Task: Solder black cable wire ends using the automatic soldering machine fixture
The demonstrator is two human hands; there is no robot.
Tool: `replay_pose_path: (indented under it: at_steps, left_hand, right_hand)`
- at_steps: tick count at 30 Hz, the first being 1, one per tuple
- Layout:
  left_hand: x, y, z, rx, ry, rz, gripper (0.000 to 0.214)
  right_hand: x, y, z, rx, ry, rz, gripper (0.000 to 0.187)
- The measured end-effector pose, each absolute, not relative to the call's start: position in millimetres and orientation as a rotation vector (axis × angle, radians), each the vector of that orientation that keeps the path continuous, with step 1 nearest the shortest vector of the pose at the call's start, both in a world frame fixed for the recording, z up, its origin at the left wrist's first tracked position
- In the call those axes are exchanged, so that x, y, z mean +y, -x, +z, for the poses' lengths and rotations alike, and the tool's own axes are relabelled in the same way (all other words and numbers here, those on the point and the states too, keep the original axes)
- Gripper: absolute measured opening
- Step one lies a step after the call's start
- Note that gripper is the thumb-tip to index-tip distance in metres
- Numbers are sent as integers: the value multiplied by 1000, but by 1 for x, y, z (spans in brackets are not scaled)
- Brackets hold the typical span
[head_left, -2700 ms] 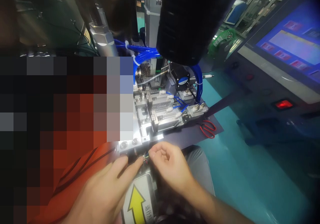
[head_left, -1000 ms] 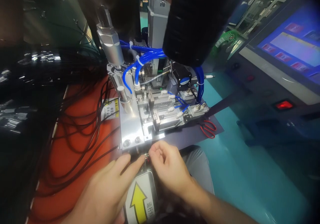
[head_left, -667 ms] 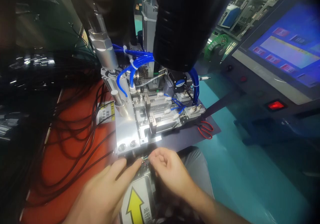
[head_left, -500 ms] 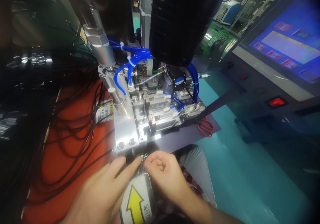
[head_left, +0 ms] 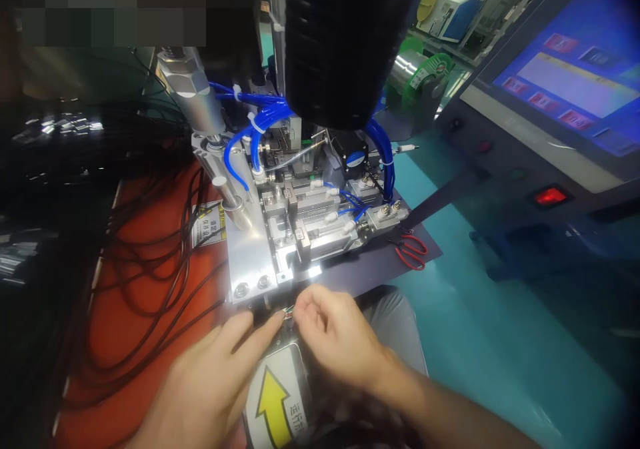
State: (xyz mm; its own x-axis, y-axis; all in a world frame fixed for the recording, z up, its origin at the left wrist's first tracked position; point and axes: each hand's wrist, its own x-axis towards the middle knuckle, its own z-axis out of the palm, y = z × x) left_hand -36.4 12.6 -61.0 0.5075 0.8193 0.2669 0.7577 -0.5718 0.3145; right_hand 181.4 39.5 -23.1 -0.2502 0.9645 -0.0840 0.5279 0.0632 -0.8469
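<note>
My left hand (head_left: 210, 382) and my right hand (head_left: 335, 339) meet fingertip to fingertip just below the front edge of a metal fixture plate (head_left: 250, 262). Between the tips they pinch a tiny cable end with coloured wires (head_left: 289, 313). Both hands have curled, closed fingers. The left hand lies over the orange mat (head_left: 135, 315); the right hand hovers above a label with a yellow arrow (head_left: 275, 399). The cable's run beyond the fingers is hidden.
Behind the plate stands a clamp assembly (head_left: 310, 219) with blue air hoses (head_left: 250, 129) and a silver cylinder (head_left: 187, 92). Black cables (head_left: 150, 249) loop over the orange mat. Red scissors (head_left: 413, 252) lie on a dark sheet. A blue touchscreen (head_left: 565, 82) is at right.
The hands stay pinched on the wire end at the plate's front edge; only small finger shifts show. The view has drifted slightly as my head moved.
</note>
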Motion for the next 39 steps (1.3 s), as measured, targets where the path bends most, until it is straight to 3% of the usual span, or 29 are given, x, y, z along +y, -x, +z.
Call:
replay_pose_path:
  at_steps: [4, 11, 17, 28, 35, 39]
  left_hand:
    - [13, 37, -60, 1357, -2580, 584, 43]
    - [16, 40, -57, 1302, -2658, 516, 41]
    - [12, 33, -51, 1449, -2757, 398, 49]
    - [20, 35, -61, 1323, -2640, 692, 38]
    - [21, 35, -59, 1299, -2603, 687, 37]
    - [18, 32, -51, 1371, -2717, 531, 42]
  right_hand:
    - [41, -179, -34, -1384, 1422, 1492, 10]
    - [41, -180, -42, -1208, 1405, 1622, 11]
    - [38, -176, -43, -1502, 1503, 1332, 29]
    - [39, -168, -50, -1633, 1380, 1064, 21]
    - [39, -168, -50, -1699, 1396, 1007, 21]
    - [38, -165, -54, -1529, 1446, 1159, 23]
